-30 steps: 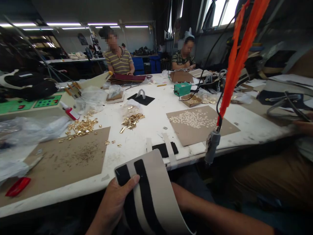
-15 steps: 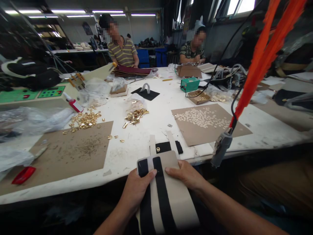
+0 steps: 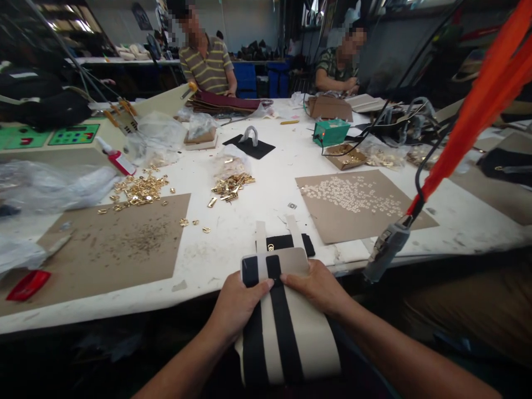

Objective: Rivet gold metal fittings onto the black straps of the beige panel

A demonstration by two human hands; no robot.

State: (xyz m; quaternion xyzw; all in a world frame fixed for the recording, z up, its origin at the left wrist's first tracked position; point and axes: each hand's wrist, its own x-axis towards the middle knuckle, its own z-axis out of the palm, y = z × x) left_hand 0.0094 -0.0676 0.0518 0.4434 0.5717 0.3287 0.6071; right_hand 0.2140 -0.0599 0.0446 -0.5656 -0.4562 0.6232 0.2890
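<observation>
A beige bag panel with two dark lengthwise stripes is held at the near table edge, its lower part curving down below the tabletop. My left hand grips its left side, thumb lying on top by the inner stripe. My right hand clasps the right side, its thumb tip at the same stripe, close to the left thumb. The fingers under the panel are hidden. Just beyond it lies a black piece with a gold emblem, flanked by two pale straps.
Gold fittings and gold bars lie left of centre. Small rings cover a brown sheet at right. A grey electric screwdriver hangs from orange cord. Two people sit across the table. A red object lies front left.
My right thumb has slid left onto the dark stripe, beside the left thumb. The panel's far end has shifted slightly right and up. The head view has tilted down a little.
</observation>
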